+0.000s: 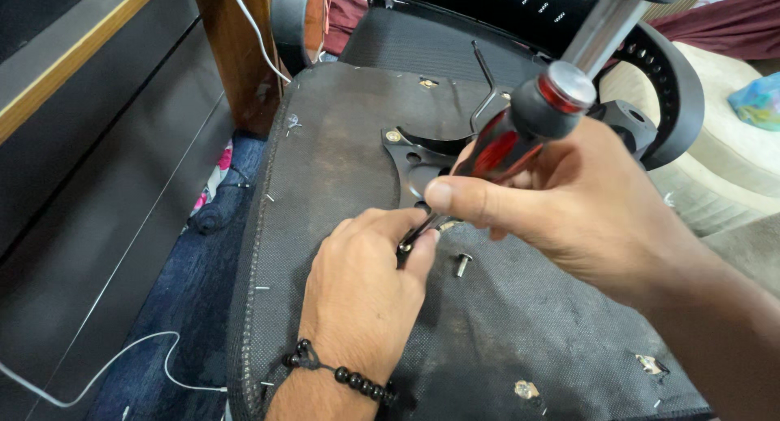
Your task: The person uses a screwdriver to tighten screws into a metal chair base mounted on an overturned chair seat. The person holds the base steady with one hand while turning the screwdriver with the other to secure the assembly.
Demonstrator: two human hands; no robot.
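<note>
While the right hand (569, 201) wraps its grip around the red-and-black handle of a screwdriver (520, 128) in the upper middle of the frame, thumb laid along the handle, the tool's dark shaft slants down and to the left toward the centre. At that spot the left hand (366, 291) meets it: its grip is narrow, thumb and forefinger pinched on the lower end of the shaft near the tip, knuckles resting on the cloth. A bracelet of black beads (341, 374) circles that wrist at the bottom of the frame. Both hands work over the upturned underside of a chair seat (341, 145), covered in dark grey fabric that fills the middle of the picture, with small staples along its left edge. A black metal plate (414, 157) lies bolted against the seat just above the left hand (its lower part is hidden by the fingers). Just to the right of the left hand's fingertips, a loose silver bolt (461, 264) lies on the fabric, apart from the tool. A shiny chrome column (605, 27) rises in the upper right behind the screwdriver's butt, and a white cable (106, 368) trails across the blue cloth at lower left.
</note>
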